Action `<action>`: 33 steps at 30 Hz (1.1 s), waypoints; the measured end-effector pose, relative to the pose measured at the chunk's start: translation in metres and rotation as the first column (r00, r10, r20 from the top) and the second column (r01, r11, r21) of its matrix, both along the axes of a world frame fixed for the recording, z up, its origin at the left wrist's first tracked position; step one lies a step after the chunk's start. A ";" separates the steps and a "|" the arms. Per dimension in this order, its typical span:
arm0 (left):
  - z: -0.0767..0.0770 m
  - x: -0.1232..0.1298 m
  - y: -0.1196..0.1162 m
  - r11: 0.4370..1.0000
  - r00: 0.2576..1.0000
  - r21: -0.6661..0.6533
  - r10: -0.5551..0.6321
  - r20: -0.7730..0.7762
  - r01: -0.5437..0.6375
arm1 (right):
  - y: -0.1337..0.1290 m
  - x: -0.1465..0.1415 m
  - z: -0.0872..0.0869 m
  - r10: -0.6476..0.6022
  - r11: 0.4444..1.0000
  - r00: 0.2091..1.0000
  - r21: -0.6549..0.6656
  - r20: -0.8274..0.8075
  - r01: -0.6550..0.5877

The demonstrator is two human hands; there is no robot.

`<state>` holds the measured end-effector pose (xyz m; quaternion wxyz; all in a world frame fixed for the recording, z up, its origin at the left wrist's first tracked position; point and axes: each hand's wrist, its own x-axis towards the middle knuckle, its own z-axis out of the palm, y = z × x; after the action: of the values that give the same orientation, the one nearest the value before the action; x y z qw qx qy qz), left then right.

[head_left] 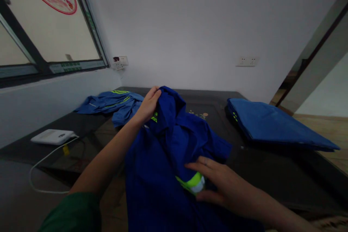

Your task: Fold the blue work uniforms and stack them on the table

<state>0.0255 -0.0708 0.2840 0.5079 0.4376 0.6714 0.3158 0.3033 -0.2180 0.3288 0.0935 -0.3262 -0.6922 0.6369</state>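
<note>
A royal-blue work jacket (160, 174) with a yellow-green and silver reflective band (194, 183) hangs over the front of the dark table, its upper part on the tabletop. My left hand (150, 103) grips the jacket near its collar and lifts that part up; the fingertips are partly hidden by the cloth. Lower right, my right hand (214, 179) lies over the jacket beside the band, thumb and fingers apart. A ring shows on one finger.
On the dark table (272, 174), a folded blue garment (277, 121) lies at right and a rumpled blue garment (116, 103) at back left. A white device (54, 136) with a white cable (40, 161) sits on the left. Sockets (247, 61) are on the wall behind.
</note>
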 end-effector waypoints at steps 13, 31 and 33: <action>-0.049 -0.077 -0.100 0.692 0.474 -0.620 -0.715 -0.514 0.371 | 0.054 -0.037 -0.156 -0.250 0.961 0.874 0.220 0.416 0.170; 0.000 -0.077 -0.083 0.853 0.570 -0.335 -0.518 -0.638 0.400 | 0.083 0.022 -0.197 -0.666 0.738 0.687 0.120 0.291 0.664; 0.021 -0.068 -0.064 0.897 0.652 -0.217 -0.430 -0.625 0.385 | 0.101 0.039 -0.179 -0.742 0.656 0.613 0.103 0.272 0.748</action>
<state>-0.0423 -0.1345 0.3048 0.3100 0.6428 0.7005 -0.0030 0.3423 -0.1171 0.1494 0.2431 -0.6745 -0.4934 0.4925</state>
